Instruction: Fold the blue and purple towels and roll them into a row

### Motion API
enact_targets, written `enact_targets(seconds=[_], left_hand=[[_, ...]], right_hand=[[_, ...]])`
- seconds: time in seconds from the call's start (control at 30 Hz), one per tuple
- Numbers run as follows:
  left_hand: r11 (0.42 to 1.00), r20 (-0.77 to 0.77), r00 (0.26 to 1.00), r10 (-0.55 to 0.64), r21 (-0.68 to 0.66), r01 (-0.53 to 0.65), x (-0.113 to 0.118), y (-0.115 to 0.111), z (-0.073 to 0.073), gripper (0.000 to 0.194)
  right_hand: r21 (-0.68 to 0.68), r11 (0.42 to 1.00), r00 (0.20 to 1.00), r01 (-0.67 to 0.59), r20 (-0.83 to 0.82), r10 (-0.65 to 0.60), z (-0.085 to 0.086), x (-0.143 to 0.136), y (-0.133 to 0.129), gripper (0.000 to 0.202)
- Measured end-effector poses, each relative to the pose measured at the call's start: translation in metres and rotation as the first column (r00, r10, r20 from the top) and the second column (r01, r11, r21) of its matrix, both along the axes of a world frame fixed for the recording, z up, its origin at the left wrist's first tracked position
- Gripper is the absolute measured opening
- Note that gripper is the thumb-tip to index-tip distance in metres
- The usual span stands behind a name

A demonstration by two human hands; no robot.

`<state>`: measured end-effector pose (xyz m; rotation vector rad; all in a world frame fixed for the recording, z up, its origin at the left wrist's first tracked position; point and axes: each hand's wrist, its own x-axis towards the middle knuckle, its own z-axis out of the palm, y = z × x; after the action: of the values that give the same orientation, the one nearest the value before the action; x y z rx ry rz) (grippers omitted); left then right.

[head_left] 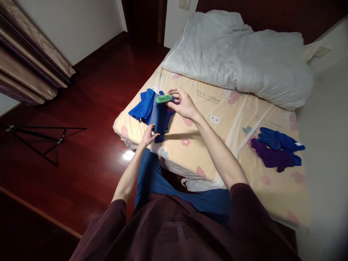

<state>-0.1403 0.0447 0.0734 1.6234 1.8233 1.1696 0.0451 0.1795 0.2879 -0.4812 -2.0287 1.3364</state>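
Note:
A narrow folded dark blue cloth item [161,121] with a bright green end stands up between my hands, above the bed's near left corner. I cannot tell whether it is a glove or a sock. My left hand [149,136] grips its lower end between thumb and fingers. At the top, my right hand [183,103] has its thumb and bent fingers on the green end. Left of the item lies a small stack of bright blue folded cloth [145,106]. More blue and grey cloth shows partly behind it.
On the bed's right lie blue gloves [280,139] and a purple cloth piece [272,154]. A grey quilt [236,54] is bunched at the headboard. The bed sheet [214,141] is yellow and printed. Black tripod legs [57,139] stand on the floor at left, below a curtain [32,58].

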Motion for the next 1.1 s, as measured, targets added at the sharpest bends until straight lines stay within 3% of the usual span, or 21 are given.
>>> enact_targets(seconds=[0.07,0.13,0.17,0.2,0.3,0.37,0.43,0.53,0.6,0.67,0.77,0.87,1.0,1.1], left_hand=[[0.964,0.04,0.965,0.259,0.06,-0.261,0.003,-0.017,0.004,0.053],[0.885,0.089,0.885,0.457,0.055,-0.462,0.013,-0.051,0.007,0.044],[0.864,0.117,0.86,0.497,0.023,-0.502,0.02,-0.073,0.006,0.03],[0.881,0.133,0.871,0.473,-0.035,-0.472,0.03,-0.097,0.005,0.02],[0.95,0.191,0.953,0.237,-0.252,-0.185,0.072,-0.165,-0.004,0.028],[0.932,0.264,0.96,0.095,-0.363,0.008,0.105,-0.196,-0.012,0.032],[0.888,0.341,0.939,-0.047,-0.416,0.195,0.132,-0.211,-0.019,0.033],[0.784,0.384,0.86,-0.337,-0.391,0.482,0.155,-0.208,-0.023,0.033],[0.725,0.352,0.803,-0.48,-0.357,0.589,0.16,-0.191,-0.023,0.033],[0.702,0.308,0.775,-0.552,-0.328,0.631,0.162,-0.164,-0.024,0.032],[0.729,0.238,0.781,-0.577,-0.28,0.624,0.174,-0.117,-0.025,0.032],[0.806,0.167,0.842,-0.513,-0.244,0.539,0.199,-0.075,-0.026,0.035],[0.847,0.099,0.873,-0.477,-0.211,0.487,0.243,-0.035,-0.028,0.034],[0.81,0.104,0.832,-0.544,-0.193,0.554,0.27,-0.03,-0.024,0.032]], right_hand=[[0.041,0.993,0.994,0.107,-0.025,-0.106,-0.007,0.005,0.01,0.057],[0.019,0.969,0.968,0.246,-0.058,-0.244,-0.022,0.022,0.01,0.058],[-0.021,0.945,0.943,0.327,-0.066,-0.327,-0.033,0.035,0.004,0.054],[-0.076,0.91,0.909,0.408,-0.058,-0.412,-0.047,0.051,-0.007,0.049],[-0.251,0.78,0.817,0.573,0.096,-0.569,-0.103,0.109,-0.07,0.027],[-0.366,0.706,0.794,0.607,0.238,-0.559,-0.145,0.15,-0.127,0.016],[-0.429,0.588,0.726,0.686,0.361,-0.585,-0.182,0.189,-0.187,0.008],[-0.454,0.403,0.599,0.795,0.478,-0.643,-0.215,0.237,-0.266,0.01],[-0.482,0.322,0.549,0.815,0.464,-0.695,-0.223,0.261,-0.302,0.013],[-0.506,0.254,0.492,0.824,0.417,-0.764,-0.224,0.284,-0.319,0.015],[-0.522,0.107,0.327,0.846,0.349,-0.878,-0.219,0.328,-0.315,0.015],[-0.486,-0.05,0.109,0.872,0.294,-0.949,-0.217,0.382,-0.282,0.023],[-0.317,-0.189,-0.114,0.93,0.241,-0.964,-0.218,0.457,-0.202,0.031],[-0.14,-0.208,-0.158,0.968,0.303,-0.94,-0.216,0.512,-0.126,0.044]])
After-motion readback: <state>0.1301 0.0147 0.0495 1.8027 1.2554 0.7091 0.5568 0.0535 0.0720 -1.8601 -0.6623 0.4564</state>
